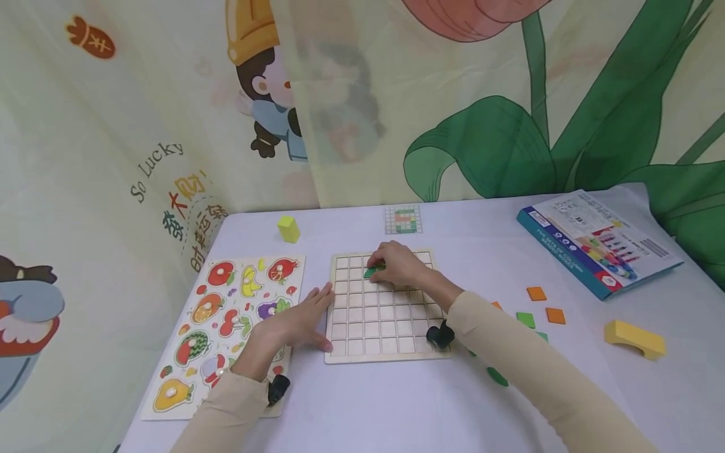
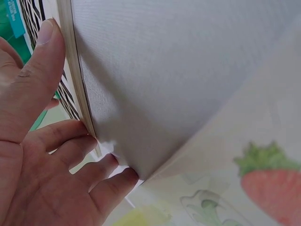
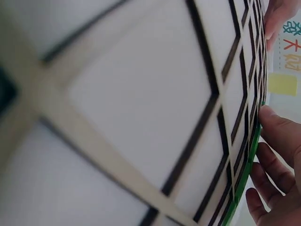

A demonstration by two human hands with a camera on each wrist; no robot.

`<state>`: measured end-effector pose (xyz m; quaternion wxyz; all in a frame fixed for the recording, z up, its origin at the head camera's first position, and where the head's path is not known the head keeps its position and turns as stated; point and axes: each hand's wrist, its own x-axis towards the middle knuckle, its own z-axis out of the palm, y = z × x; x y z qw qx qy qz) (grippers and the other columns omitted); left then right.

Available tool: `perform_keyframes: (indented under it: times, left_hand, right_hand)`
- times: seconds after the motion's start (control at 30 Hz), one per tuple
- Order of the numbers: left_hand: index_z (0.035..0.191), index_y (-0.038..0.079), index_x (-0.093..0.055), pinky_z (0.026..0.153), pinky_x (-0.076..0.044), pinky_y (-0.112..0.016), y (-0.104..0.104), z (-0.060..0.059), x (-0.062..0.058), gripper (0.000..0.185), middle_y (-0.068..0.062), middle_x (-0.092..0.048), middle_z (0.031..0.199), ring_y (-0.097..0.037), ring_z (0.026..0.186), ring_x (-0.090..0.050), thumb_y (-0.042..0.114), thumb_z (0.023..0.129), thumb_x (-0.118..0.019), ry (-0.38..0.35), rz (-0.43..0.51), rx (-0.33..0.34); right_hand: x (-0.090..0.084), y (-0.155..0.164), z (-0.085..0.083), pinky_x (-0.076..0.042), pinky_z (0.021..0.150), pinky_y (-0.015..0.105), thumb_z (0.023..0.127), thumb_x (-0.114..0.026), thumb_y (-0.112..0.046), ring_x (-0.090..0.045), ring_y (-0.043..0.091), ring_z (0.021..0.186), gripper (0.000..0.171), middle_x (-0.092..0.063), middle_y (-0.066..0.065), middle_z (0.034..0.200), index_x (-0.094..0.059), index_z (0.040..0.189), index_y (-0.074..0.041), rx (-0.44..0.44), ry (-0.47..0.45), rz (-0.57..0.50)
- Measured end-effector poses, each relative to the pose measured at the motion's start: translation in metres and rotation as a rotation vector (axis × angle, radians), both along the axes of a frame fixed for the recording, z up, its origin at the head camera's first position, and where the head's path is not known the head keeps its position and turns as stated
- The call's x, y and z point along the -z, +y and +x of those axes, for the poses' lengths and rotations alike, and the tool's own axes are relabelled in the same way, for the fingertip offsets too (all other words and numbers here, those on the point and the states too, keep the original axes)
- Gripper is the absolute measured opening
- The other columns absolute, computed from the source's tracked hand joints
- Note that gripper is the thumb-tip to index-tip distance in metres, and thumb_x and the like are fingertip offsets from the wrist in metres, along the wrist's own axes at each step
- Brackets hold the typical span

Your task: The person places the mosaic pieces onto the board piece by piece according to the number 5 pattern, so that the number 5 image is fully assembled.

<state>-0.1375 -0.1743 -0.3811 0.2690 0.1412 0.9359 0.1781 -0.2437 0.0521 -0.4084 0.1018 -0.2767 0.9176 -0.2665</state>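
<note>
A wooden grid board (image 1: 355,314) lies in the middle of the table, its squares mostly bare. Over its upper part, my right hand (image 1: 396,263) holds a dark green piece (image 1: 370,272) with thumb and fingertips, down at the grid. The right wrist view shows green (image 3: 241,186) along the board under these fingertips; the piece's full outline is hidden. My left hand (image 1: 300,319) is spread at the board's left side. Its thumb (image 2: 44,61) and fingertips touch the wooden edge in the left wrist view.
Left lies a fruit-picture board (image 1: 195,314). Behind stand a yellow-green block (image 1: 289,229) and a small pattern card (image 1: 403,219). To the right are orange squares (image 1: 536,294), a light green square (image 1: 525,319), a green leaf-shaped piece (image 1: 497,377), a yellow arch block (image 1: 634,338) and a box (image 1: 600,242).
</note>
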Motion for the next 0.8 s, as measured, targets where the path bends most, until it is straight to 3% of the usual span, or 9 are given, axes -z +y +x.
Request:
perform_keyframes:
  times: [0.27, 0.4, 0.6, 0.8]
  left_hand:
    - [0.154, 0.006, -0.021, 0.12, -0.021, -0.052, 0.001, 0.001, 0.001, 0.097, -0.008, -0.005, 0.165, -0.033, 0.152, -0.006, 0.02, 0.078, -0.08, -0.007, 0.005, -0.002]
    - [0.154, 0.006, -0.021, 0.12, -0.021, -0.052, 0.002, 0.001, 0.001, 0.098, -0.008, -0.004, 0.165, -0.033, 0.152, -0.005, 0.019, 0.078, -0.08, -0.005, 0.009, -0.002]
    - [0.155, 0.006, -0.02, 0.12, -0.022, -0.053, 0.001, 0.0, -0.002, 0.098, -0.008, -0.004, 0.165, -0.034, 0.152, -0.005, 0.02, 0.078, -0.08, -0.004, 0.002, 0.007]
    - [0.155, 0.005, -0.02, 0.12, -0.021, -0.053, -0.001, -0.001, -0.003, 0.098, -0.008, -0.003, 0.165, -0.034, 0.152, -0.004, 0.02, 0.079, -0.08, -0.01, -0.005, 0.023]
  right_hand:
    - [-0.017, 0.023, -0.003, -0.051, 0.085, 0.034, 0.088, -0.071, -0.02, -0.06, 0.02, 0.1, 0.03, -0.067, 0.006, 0.109, -0.07, 0.116, -0.008, -0.026, -0.06, -0.047]
    - [-0.031, 0.05, -0.001, -0.051, 0.089, 0.037, 0.089, -0.069, -0.02, -0.059, 0.02, 0.102, 0.029, -0.068, 0.004, 0.111, -0.07, 0.116, -0.009, -0.043, -0.079, -0.011]
    - [-0.044, 0.12, 0.011, -0.046, 0.102, 0.049, 0.089, -0.069, -0.022, -0.057, 0.022, 0.108, 0.034, -0.067, 0.005, 0.117, -0.067, 0.122, -0.012, -0.04, -0.164, 0.111]
    - [-0.038, 0.204, 0.03, -0.049, 0.097, 0.054, 0.089, -0.07, -0.027, -0.058, 0.029, 0.114, 0.039, -0.065, 0.009, 0.121, -0.065, 0.124, -0.012, 0.083, -0.2, 0.161]
